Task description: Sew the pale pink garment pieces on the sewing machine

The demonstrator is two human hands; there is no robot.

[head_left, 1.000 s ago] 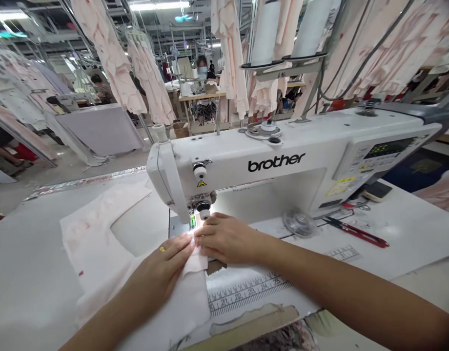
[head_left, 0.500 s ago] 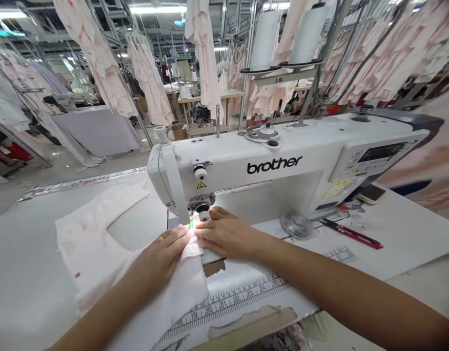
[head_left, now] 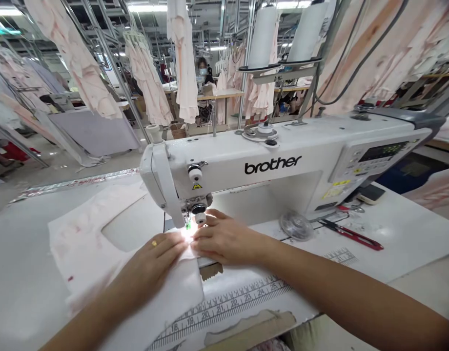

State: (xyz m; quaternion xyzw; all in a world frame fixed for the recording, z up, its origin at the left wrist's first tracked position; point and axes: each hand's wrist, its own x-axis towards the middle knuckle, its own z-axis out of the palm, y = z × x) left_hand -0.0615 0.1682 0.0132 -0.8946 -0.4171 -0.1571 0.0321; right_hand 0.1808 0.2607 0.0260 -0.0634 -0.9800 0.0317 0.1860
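Observation:
A pale pink piece of fabric (head_left: 78, 234) with faint reddish marks lies on the table and runs under the needle area of a white Brother sewing machine (head_left: 217, 151). My left hand (head_left: 156, 258), with a yellow ring, rests flat on the fabric, its fingertips just left of the lit presser foot (head_left: 188, 226). On the other side, my right hand (head_left: 228, 239) presses its outstretched fingers onto the fabric beside the foot. Both hands are open, fingertips close together. The fabric edge under the fingertips is partly hidden and washed out by the lamp.
Red-handled thread snips (head_left: 352, 234) and a clear round plastic case (head_left: 296, 225) lie right of my right hand. A printed ruler (head_left: 224, 307) runs along the table's front. Two white thread cones (head_left: 263, 36) stand behind the machine. Pink garments (head_left: 147, 83) hang beyond.
The camera view has shifted slightly, so the machine's needle end and the fabric appear a little further left. Both hands stay by the presser foot. The hanging garments appear in different positions.

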